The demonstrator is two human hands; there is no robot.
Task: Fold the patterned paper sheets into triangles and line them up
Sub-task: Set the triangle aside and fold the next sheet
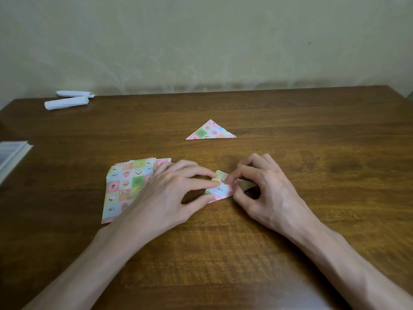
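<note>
Dark wooden bench [312, 142], pale wall [201, 41] behind. At its middle the right hand [266, 193] has a closed grip on a small patterned sheet [220, 189], curled fingertips pinching it, while the left hand [169, 191] pins its left edge with straight forefinger and thumb. Thin, light paper, I'd judge: it creases readily and slides easily, so hold the corners. One finished triangle [211, 130] lies at twelve o'clock, well apart; the unfolded stack [125, 189] is at nine o'clock.
</note>
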